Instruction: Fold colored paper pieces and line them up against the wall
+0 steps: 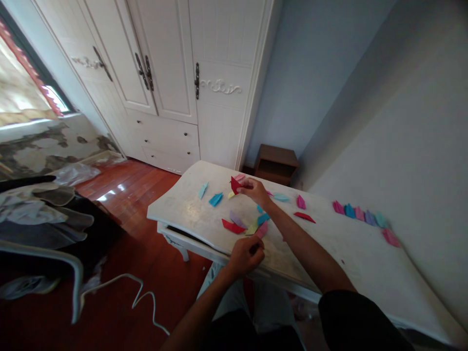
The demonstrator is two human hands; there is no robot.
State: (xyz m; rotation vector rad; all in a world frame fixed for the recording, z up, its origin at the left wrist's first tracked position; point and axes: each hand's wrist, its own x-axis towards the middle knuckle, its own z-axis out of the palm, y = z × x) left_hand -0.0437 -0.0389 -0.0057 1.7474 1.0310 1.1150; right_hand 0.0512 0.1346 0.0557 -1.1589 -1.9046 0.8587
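Between the thumb and fingers of my right hand (253,189), a red folded paper piece (235,185) is held over the far side of the table. My left hand (247,254) is at the table's front edge with its fingers curled; whether they pinch anything cannot be made out. Just beyond it lies a loose cluster: another red paper piece (233,226), a lilac one (237,219), a yellow-green one (252,227), a blue one (262,218) and a pink one (262,229). Pale blue (203,190) and bright blue (216,199) pieces lie to the left.
The white table (329,253) runs along the right wall. Near that wall several folded papers stand in a row, among them a blue one (349,210). A white wardrobe (223,112) and a brown nightstand (277,162) are behind. A white cable (141,292) trails over the floor.
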